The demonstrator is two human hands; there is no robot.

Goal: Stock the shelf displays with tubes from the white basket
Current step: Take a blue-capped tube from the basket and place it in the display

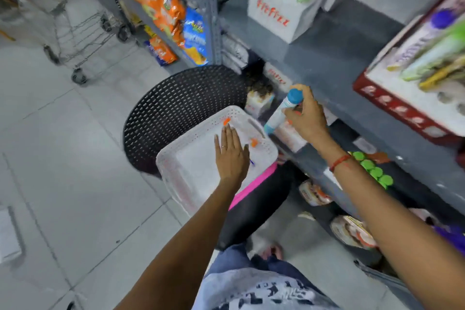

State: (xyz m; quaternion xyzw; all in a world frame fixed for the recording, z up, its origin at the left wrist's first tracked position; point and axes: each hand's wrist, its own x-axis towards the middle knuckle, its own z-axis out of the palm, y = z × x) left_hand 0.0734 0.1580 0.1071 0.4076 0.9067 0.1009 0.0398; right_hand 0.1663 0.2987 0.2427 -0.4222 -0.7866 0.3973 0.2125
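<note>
Forearms reach out from the bottom of the head view. Right hand (305,118) has its grip closed around a white tube with a blue cap (284,108), held tilted, cap uppermost, just before the grey metal shelf (334,58). To seat it well, I judge the tube should go upright into a free slot of the red-and-white display box (392,100), up and to the right of the grip. Left of the grip, the left hand (231,153) lies flat and open, holding nothing, inside the white perforated plastic basket (201,128), which rests on a black perforated stool (176,108); only blurred orange bits (254,143) show there.
</note>
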